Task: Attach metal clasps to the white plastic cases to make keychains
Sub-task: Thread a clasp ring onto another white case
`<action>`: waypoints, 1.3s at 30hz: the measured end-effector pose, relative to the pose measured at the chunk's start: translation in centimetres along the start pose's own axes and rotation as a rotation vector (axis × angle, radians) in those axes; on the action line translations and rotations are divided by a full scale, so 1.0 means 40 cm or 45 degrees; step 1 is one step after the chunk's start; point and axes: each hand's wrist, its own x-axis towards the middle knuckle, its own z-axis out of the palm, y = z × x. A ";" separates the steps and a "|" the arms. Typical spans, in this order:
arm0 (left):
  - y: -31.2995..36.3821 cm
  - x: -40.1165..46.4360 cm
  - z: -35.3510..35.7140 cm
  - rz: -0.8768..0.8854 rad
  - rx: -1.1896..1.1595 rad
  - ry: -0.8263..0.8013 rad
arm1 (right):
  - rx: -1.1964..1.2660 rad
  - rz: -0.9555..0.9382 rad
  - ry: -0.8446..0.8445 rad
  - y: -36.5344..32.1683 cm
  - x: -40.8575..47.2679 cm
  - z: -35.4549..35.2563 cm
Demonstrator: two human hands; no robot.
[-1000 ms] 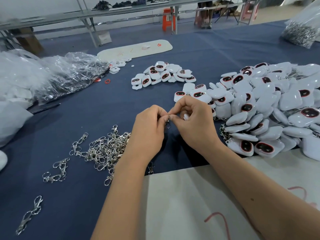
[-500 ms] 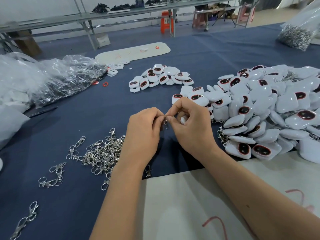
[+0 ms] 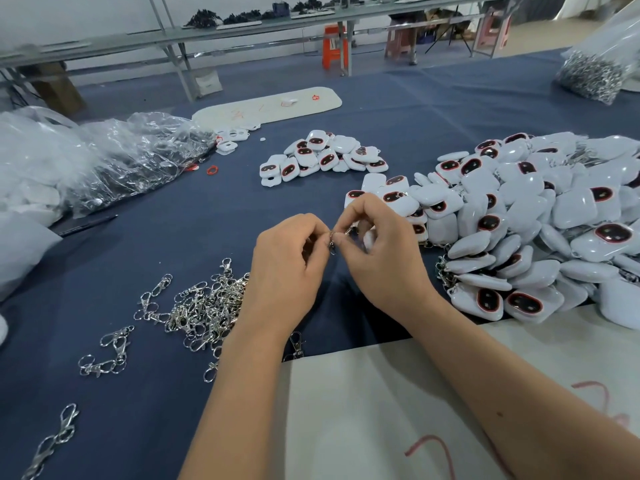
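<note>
My left hand (image 3: 287, 268) and my right hand (image 3: 377, 258) meet fingertip to fingertip above the blue cloth. Between them hangs a small metal clasp (image 3: 332, 243), pinched by my left thumb and forefinger. My right hand curls round a white plastic case (image 3: 367, 239), mostly hidden in the palm, and its fingertips also touch the clasp's ring. A loose heap of metal clasps (image 3: 204, 306) lies left of my left wrist. A big pile of white cases with dark red-rimmed windows (image 3: 536, 230) lies to the right.
A smaller group of white cases (image 3: 322, 157) lies beyond my hands. Clear plastic bags (image 3: 104, 161) fill the left side. A bag of metal parts (image 3: 592, 74) sits far right. A white board (image 3: 398, 410) lies under my forearms, another (image 3: 266, 105) farther back.
Both hands stay pressed together on the clasp and case, with small finger shifts. My view has tilted slightly, so the scene sits a little lower in the frame.
</note>
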 end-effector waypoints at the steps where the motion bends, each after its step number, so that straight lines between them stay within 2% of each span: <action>1: 0.001 0.000 0.001 -0.010 0.004 0.008 | -0.043 0.002 -0.026 -0.005 0.000 0.002; 6: -0.007 -0.002 0.001 -0.032 0.010 0.010 | -0.068 0.205 -0.208 -0.009 -0.004 0.005; 8: -0.009 -0.004 0.004 -0.035 -0.020 -0.005 | -0.074 0.225 -0.133 -0.002 -0.002 0.004; 11: -0.006 -0.006 0.006 -0.013 -0.070 -0.013 | -0.085 0.216 0.151 0.007 0.008 -0.001; 13: -0.008 -0.005 0.008 -0.007 -0.078 -0.020 | 0.002 0.247 0.265 0.018 0.016 -0.006; 17: -0.005 -0.003 0.014 -0.023 -0.074 -0.028 | 0.402 0.425 0.196 0.025 0.023 -0.006; 23: -0.003 -0.004 0.012 -0.038 -0.032 -0.056 | 0.533 0.438 0.185 0.028 0.020 -0.008; 29: 0.014 -0.005 0.026 -0.014 -0.052 -0.111 | 0.267 0.359 0.238 0.038 0.021 -0.003; 39: 0.017 -0.006 0.030 -0.010 -0.067 -0.125 | 0.171 0.377 0.237 0.045 0.022 -0.004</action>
